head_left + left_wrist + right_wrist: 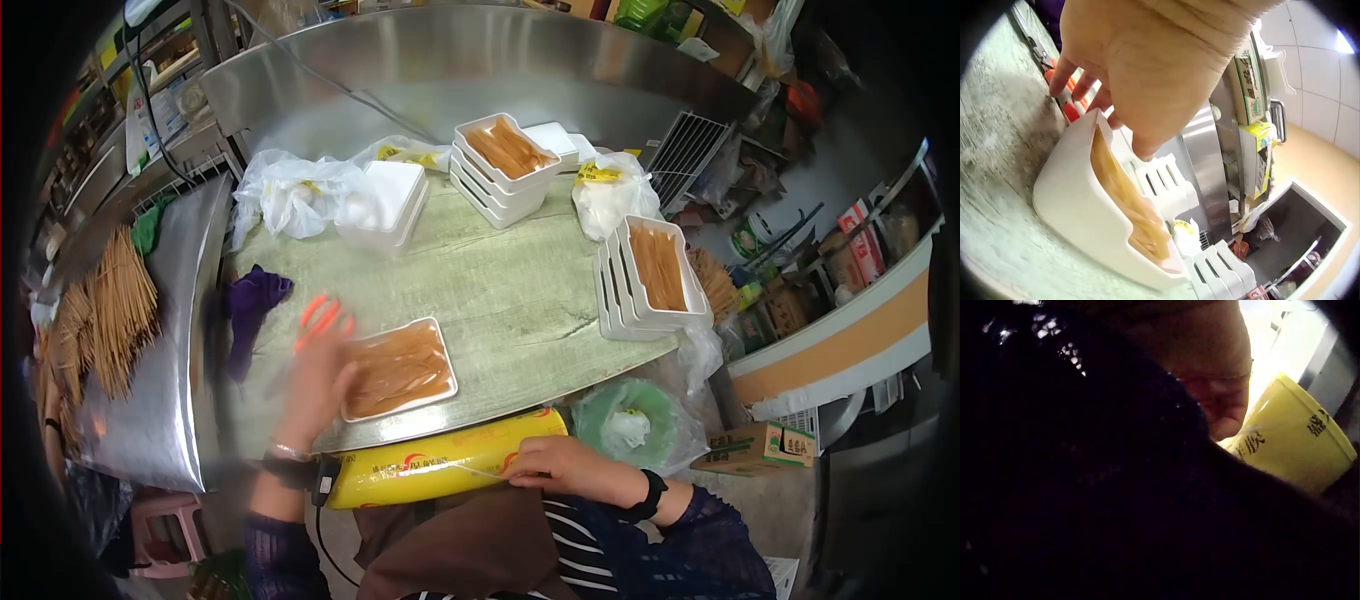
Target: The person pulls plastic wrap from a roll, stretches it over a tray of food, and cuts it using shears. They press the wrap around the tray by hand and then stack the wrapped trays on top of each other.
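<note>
At the bench's (500,275) near edge, the left hand (320,385) reaches past the tray (452,388) with loose, open fingers at the scissors (325,320); whether they touch them, I can't tell. Curled low by the roll (425,470), the right hand (565,468) seems to pinch its film edge, probably to keep it findable. The filled tray sits just beyond the roll, handy to both hands; stacked trays (500,185) (650,280) stand farther off, leaving elbow room.
</note>
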The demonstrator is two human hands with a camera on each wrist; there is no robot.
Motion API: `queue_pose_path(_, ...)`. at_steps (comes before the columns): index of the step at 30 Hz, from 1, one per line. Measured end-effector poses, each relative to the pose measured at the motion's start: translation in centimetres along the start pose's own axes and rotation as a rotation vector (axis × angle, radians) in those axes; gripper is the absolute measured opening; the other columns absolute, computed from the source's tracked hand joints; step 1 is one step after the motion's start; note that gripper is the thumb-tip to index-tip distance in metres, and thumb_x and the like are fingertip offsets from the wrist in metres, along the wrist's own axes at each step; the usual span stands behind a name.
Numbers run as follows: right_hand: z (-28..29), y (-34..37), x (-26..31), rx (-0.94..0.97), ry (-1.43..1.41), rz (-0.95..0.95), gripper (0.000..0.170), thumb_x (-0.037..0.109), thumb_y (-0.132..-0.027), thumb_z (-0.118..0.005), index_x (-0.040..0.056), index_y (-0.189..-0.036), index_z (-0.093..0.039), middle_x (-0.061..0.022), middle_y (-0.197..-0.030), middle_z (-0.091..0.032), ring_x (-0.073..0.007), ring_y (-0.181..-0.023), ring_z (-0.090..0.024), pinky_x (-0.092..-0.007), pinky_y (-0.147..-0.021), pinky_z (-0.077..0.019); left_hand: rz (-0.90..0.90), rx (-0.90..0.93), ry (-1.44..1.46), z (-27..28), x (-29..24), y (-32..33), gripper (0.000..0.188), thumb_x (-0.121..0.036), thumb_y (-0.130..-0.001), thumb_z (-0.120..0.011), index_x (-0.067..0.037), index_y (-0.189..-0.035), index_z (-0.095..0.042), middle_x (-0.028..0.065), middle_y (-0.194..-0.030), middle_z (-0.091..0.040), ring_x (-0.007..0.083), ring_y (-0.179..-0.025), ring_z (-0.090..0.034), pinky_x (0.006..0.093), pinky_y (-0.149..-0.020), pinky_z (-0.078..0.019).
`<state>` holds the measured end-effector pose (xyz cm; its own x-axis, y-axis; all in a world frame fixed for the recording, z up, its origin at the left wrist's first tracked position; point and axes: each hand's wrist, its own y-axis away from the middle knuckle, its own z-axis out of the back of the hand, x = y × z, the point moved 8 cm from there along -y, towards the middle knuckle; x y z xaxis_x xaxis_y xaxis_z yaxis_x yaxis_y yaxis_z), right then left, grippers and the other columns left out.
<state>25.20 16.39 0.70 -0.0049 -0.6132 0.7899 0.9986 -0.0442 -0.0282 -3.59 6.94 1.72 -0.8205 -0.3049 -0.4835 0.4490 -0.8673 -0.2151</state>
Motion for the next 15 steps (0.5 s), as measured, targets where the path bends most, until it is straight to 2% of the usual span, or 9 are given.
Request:
queue_pose_path(3, -0.3, 0.5, 0.1, -0.012, -0.019, -0.018, 0.011, 0.016, -0.086, -0.065, 0.0117, -0.096, -0.065, -0.0059, -0.087, -0.060, -0.0273, -0.083, -0.061, -0.0361, -0.070, -0.0501, 0.002, 0.073, 0.039, -1.2, -0.1, 0.8, 0.050, -0.019, -0.088, -0.063, 0.000, -0.131, -0.048, 0.0221, -0.134, -0.048, 0.0402, -0.123, -0.046, 0.0443, -0.105, -0.0377)
queue_pose_path(5, -0.1, -0.1, -0.6, -0.023, -0.002, -0.004, 0.010, 0.016, -0.086, -0.065, 0.0118, -0.095, -0.065, -0.0059, -0.086, -0.059, -0.0272, -0.083, -0.061, -0.0359, -0.069, -0.0499, -0.028, 0.039, 0.034, -1.3, -0.7, 0.6, 0.049, -0.018, -0.088, -0.063, 0.000, -0.130, -0.048, 0.0222, -0.132, -0.050, 0.0400, -0.122, -0.047, 0.0443, -0.105, -0.0378)
queue_pose_path(8, -0.3, 0.0, -0.8, -0.041, -0.022, 0.012, 0.010, 0.018, -0.086, -0.066, 0.0121, -0.094, -0.065, -0.0060, -0.085, -0.059, -0.0273, -0.081, -0.061, -0.0363, -0.067, -0.0496, 0.014, 0.102, 0.097, -1.9, -1.7, 2.0, 0.048, -0.017, -0.086, -0.065, -0.001, -0.129, -0.050, 0.0215, -0.130, -0.051, 0.0387, -0.122, -0.047, 0.0435, -0.104, -0.0388)
queue_pose_path(11, 0.0, -0.3, -1.0, -0.050, 0.014, 0.006, 0.011, 0.020, -0.085, -0.067, 0.0129, -0.094, -0.064, -0.0058, -0.082, -0.058, -0.0275, -0.078, -0.061, -0.0372, -0.064, -0.0490, -0.045, -0.113, -0.028, 1.4, -6.1, 1.7, 0.049, -0.018, -0.083, -0.069, -0.002, -0.126, -0.053, 0.0191, -0.127, -0.054, 0.0362, -0.120, -0.050, 0.0425, -0.102, -0.0413)
queue_pose_path(14, 0.0, -0.6, -0.8, -0.065, 0.055, 0.005, 0.012, 0.022, -0.085, -0.068, 0.0133, -0.092, -0.064, -0.0060, -0.078, -0.057, -0.0282, -0.074, -0.060, -0.0382, -0.061, -0.0481, -0.306, 0.286, 0.197, -1.3, -10.6, 4.1, 0.054, -0.022, -0.078, -0.075, -0.005, -0.125, -0.055, 0.0160, -0.124, -0.057, 0.0342, -0.115, -0.054, 0.0422, -0.098, -0.0445)
queue_pose_path(15, 0.0, -0.7, -0.8, -0.069, 0.069, 0.013, 0.012, 0.022, -0.085, -0.068, 0.0134, -0.092, -0.065, -0.0061, -0.077, -0.057, -0.0283, -0.073, -0.060, -0.0383, -0.060, -0.0479, -0.360, 0.377, 0.280, -2.5, -12.4, 5.1, 0.059, -0.027, -0.074, -0.078, -0.006, -0.124, -0.056, 0.0136, -0.120, -0.060, 0.0330, -0.110, -0.057, 0.0421, -0.095, -0.0461)
